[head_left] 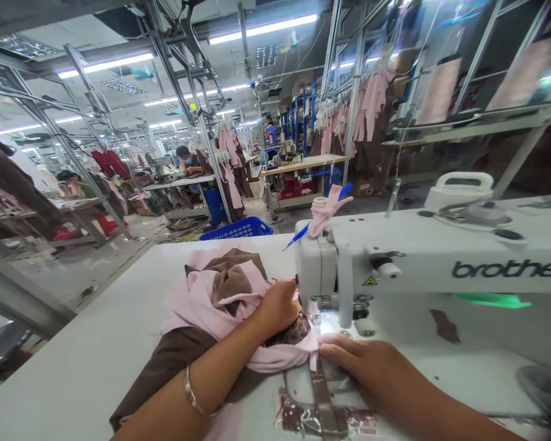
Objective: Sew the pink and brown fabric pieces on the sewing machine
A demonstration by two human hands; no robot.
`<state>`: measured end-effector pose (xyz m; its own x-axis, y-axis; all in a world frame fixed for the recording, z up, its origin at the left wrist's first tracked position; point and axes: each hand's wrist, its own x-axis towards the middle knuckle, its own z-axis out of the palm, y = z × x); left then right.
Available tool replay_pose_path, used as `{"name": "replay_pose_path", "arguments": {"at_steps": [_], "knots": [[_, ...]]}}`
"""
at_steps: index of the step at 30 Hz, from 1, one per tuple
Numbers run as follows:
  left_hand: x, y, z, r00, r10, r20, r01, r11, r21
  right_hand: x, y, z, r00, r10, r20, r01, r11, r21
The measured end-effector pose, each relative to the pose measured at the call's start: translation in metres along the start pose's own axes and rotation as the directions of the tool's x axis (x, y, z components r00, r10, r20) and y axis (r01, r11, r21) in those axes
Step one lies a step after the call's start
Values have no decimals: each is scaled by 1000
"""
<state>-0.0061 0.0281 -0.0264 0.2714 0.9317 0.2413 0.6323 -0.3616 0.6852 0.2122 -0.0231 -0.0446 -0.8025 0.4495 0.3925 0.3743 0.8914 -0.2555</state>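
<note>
A pink and brown garment lies bunched on the white sewing table, its edge running to the lit needle area of a Brother sewing machine. My left hand is closed on the cloth just left of the machine's head, its fingertips partly hidden. Thumb and fingers of my right hand pinch the pink edge in front of the presser foot. Below the needle area, a brown strip runs toward me over the machine bed. The needle itself is lost in the glare.
A blue pen and a tied pink cloth strip sit on the machine head. A brown scrap lies under the machine arm. Beyond the table stands a blue basket. People work at other tables farther back.
</note>
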Motion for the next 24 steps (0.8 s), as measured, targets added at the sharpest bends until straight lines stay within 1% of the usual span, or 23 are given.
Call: {"name": "replay_pose_path", "arguments": {"at_steps": [6, 12, 14, 16, 18, 20, 21, 22, 23, 24], "knots": [[-1, 4, 1, 997, 72, 15, -73, 995, 64, 3, -3, -3, 996, 69, 64, -68, 997, -25], [-4, 6, 2, 998, 63, 27, -66, 989, 135, 6, -5, -4, 988, 133, 82, -134, 991, -2], [-6, 12, -3, 998, 51, 36, -56, 987, 154, 6, -6, -4, 986, 147, 82, -149, 989, 22], [-14, 23, -12, 999, 29, 26, -34, 983, 179, 4, -8, -7, 983, 168, 74, -172, 984, 51], [-31, 39, -26, 1000, -2, -15, 6, 977, 212, -1, -14, -11, 975, 219, 42, -222, 971, 88], [-61, 60, -42, 997, -34, -71, 50, 970, 237, -6, -28, -16, 951, 307, -23, -301, 942, 147], [-81, 72, -49, 994, -24, -103, 48, 970, 240, -9, -37, -18, 934, 352, -53, -338, 924, 180], [-102, 82, -53, 991, 15, -134, 18, 970, 241, -10, -48, -18, 918, 390, -70, -366, 902, 227], [-124, 93, -55, 984, 79, -159, -38, 969, 245, -10, -61, -17, 906, 417, -73, -381, 878, 288], [-146, 101, -55, 967, 174, -185, -125, 960, 252, -10, -75, -15, 902, 426, -69, -378, 856, 353]]}}
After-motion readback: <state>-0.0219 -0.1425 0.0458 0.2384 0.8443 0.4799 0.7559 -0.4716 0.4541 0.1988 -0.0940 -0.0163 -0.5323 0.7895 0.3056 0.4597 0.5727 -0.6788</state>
